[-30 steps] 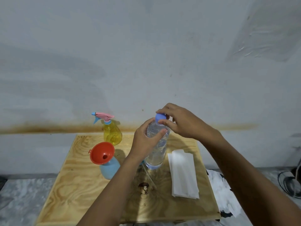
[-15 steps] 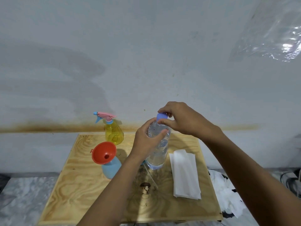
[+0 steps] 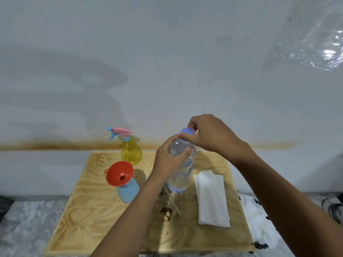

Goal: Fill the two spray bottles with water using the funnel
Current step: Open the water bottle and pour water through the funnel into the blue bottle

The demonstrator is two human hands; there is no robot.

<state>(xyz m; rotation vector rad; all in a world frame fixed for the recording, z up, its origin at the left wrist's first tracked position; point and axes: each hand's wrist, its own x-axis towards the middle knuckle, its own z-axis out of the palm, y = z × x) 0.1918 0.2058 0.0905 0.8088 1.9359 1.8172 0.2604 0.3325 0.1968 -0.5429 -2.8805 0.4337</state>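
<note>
A clear plastic water bottle (image 3: 182, 175) stands upright near the middle of the wooden board (image 3: 89, 216). My left hand (image 3: 167, 160) is wrapped around its upper body. My right hand (image 3: 209, 134) pinches its blue cap (image 3: 186, 130) from above. To the left, an orange funnel (image 3: 118, 173) sits tilted in the neck of a light blue spray bottle (image 3: 128, 191) that has no spray head. A yellow spray bottle (image 3: 130, 153) with a pink and blue trigger head stands at the back of the board.
A folded white cloth (image 3: 211, 197) lies on the right side of the board. A thin clear tube (image 3: 173, 203) lies in front of the water bottle, beside a dark knot in the wood. The wall rises right behind the board. Crumpled paper (image 3: 259, 225) lies off the board's right edge.
My right hand's fingers have shifted slightly around the blue cap. The left hand and the bottle stay where they were.
</note>
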